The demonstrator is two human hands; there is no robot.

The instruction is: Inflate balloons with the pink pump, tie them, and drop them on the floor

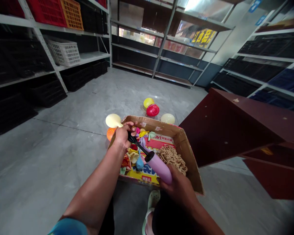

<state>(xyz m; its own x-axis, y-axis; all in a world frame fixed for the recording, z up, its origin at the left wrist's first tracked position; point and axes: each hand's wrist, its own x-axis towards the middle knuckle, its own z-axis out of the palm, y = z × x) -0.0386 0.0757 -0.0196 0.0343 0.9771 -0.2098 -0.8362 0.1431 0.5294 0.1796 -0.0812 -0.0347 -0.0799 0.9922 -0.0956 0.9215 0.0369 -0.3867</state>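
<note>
A hand balloon pump (159, 167) with a lilac barrel and a black rod slants over an open cardboard box (180, 133). My right hand (180, 184) is closed around the lower end of the barrel. At the pump's black upper end, my left hand (124, 135) grips the neck of a partly filled pale yellow balloon (112, 120). Its fingers partly hide where neck and pump meet. Several limp balloons (134, 158) in mixed colours lie in the box's left part. A heap of beige cord-like strands (172, 158) fills the right part.
On the floor beyond the box lie a yellow balloon (148, 102), a red balloon (152, 110) and a whitish balloon (168, 118). An orange balloon (110, 133) sits left of the box. Dark red furniture (227, 130) stands right. Metal shelves (159, 55) line the walls.
</note>
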